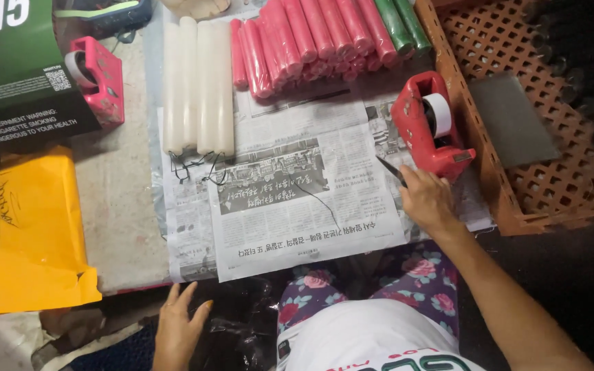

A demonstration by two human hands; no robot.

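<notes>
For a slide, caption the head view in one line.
Right hand by a red tape dispenser, white candles on newspaper, left hand low.

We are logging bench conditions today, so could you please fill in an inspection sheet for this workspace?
Surface: newspaper sheet spread over a pale worktop.
Job's things: red tape dispenser at the right hand; four white candles with black wicks; wrapped red candles and two green ones.
Clutter: pink tape dispenser, yellow envelope, green printed carton.
Grippers: right hand touches the red dispenser, a thin dark tool by its fingers; left hand open, empty, below the table edge.
Cables: nothing seen.
Surroundings: orange lattice crate with a grey pad; dark floor.
</notes>
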